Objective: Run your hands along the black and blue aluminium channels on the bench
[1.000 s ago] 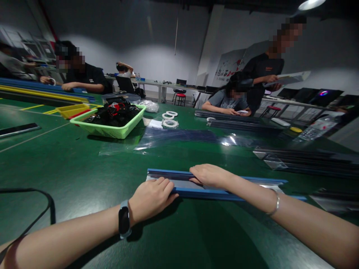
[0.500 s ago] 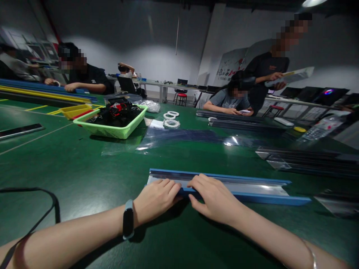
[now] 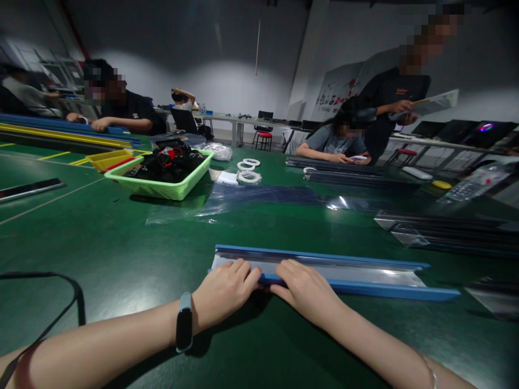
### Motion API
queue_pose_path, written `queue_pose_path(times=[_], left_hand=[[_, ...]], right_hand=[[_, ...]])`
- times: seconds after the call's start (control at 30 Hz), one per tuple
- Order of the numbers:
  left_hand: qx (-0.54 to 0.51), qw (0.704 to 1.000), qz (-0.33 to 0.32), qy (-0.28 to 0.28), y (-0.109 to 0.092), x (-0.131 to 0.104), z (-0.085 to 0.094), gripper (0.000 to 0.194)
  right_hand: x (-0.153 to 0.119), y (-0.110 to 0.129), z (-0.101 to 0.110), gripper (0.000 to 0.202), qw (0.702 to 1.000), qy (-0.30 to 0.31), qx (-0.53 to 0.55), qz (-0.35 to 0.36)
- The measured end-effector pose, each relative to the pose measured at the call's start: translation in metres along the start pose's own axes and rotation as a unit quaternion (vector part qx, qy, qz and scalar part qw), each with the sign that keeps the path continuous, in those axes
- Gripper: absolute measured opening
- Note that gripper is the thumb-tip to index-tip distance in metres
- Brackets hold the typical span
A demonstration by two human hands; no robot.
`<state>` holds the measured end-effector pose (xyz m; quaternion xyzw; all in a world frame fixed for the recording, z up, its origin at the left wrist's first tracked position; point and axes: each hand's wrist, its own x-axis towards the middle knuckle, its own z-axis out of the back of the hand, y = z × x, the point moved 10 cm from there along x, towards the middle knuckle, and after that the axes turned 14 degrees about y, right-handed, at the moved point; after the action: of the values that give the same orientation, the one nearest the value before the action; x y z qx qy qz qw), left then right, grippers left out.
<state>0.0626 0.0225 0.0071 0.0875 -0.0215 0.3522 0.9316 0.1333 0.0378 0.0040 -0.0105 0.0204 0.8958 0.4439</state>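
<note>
A long blue channel profile (image 3: pixel 377 290) with a silvery inner face lies on the green table in front of me, its hollow side up. My left hand (image 3: pixel 229 286) is closed over the near blue wall close to the profile's left end, fingertips inside the channel. Just to its right, my right hand (image 3: pixel 306 289) grips the same near wall, fingers over the top edge and thumb on the outer side. The undersides of both hands are hidden.
A green basket (image 3: pixel 178 189) of black and red parts stands at the back left. White tape rolls (image 3: pixel 248 176), clear plastic film (image 3: pixel 263 197) and dark profiles (image 3: pixel 450 237) lie beyond. Co-workers (image 3: pixel 130 111) sit across the table. A black strap (image 3: pixel 75 286) is at the left.
My right thumb has drawn in against the near wall, and the right hand's fingers have closed on it. The left hand has barely moved.
</note>
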Motion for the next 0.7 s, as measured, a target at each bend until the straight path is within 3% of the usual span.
queue_pose_path(times=[0.7], left_hand=[[-0.011, 1.000, -0.002, 0.025, 0.0014, 0.0011, -0.0043, 0.011]], right_hand=[[-0.0004, -0.0019, -0.0019, 0.011, 0.999, 0.012, 0.024, -0.020]])
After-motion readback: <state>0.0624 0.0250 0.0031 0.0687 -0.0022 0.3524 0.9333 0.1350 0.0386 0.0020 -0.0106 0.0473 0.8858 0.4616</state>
